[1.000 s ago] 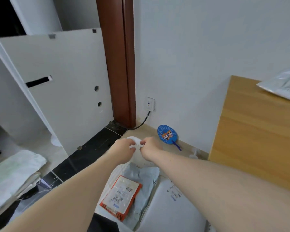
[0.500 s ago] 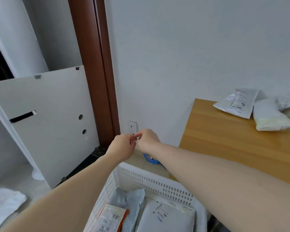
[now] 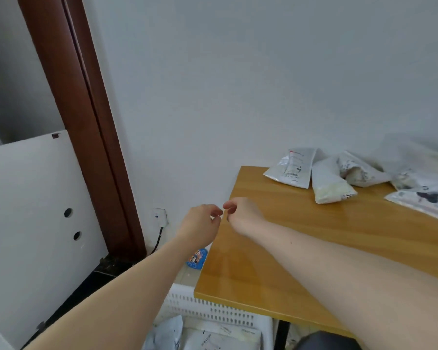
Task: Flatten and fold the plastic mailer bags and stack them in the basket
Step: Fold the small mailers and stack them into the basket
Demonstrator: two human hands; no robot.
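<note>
Wooden table [image 3: 339,236] by wall | left hand [image 3: 200,223], right hand [image 3: 243,213] loosely curled, empty, near corner | unfolded mailer bags [image 3: 326,178] far right, likely next | basket [image 3: 213,309] below holds folded ones

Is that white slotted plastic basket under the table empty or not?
Not empty. The white slotted plastic basket holds grey and white plastic mailer bags lying inside; how full it is cannot be told, since the picture cuts it off.
</note>
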